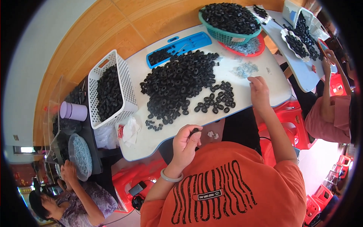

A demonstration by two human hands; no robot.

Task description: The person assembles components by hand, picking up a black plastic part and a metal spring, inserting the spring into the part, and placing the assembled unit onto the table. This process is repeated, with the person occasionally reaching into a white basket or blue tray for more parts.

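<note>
Close to my body, just off the table's front edge, my left hand [184, 146] pinches a small black part [194, 131] between thumb and fingers. My right hand [259, 94] reaches over the table's right side with its fingers pressed together; whatever they may hold is too small to tell. Just past its fingertips lies a scatter of tiny pale, shiny pieces [246, 69]. Between my hands sits a loose group of black oval ring-like parts [216, 99], beside a big heap [177, 77] of similar black parts.
A blue tray [202, 39] lies behind the heap. A green basket [216, 34] of black parts stands over a red basin [261, 47]. At left are a white basket [128, 92], crumpled tissue [131, 131] and a purple cup [73, 111]. People work on both sides; red stools [287, 121] stand nearby.
</note>
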